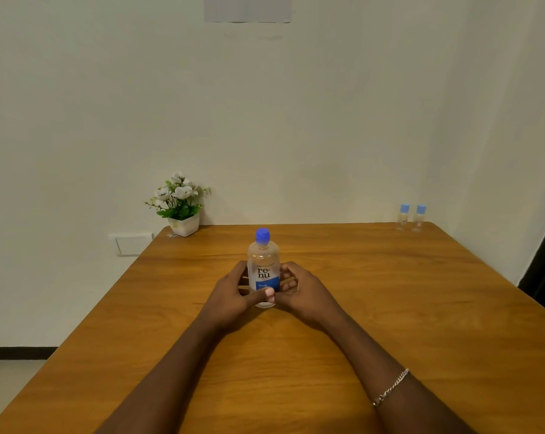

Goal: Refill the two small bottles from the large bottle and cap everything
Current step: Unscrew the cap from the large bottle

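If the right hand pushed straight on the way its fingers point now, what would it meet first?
The right hand points inward and left, so it would press straight into the large bottle that its fingers already wrap; past that sits the left hand.

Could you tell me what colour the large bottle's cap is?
Blue, on the large bottle's cap, clearest in the head view.

The desk (390, 308) is smooth wood with a soft sheen and visible grain. The large bottle (263, 270) at center is clear glossy plastic with a blue plastic cap (262, 235). The bracelet (390, 386) at lower right is shiny metal chain.
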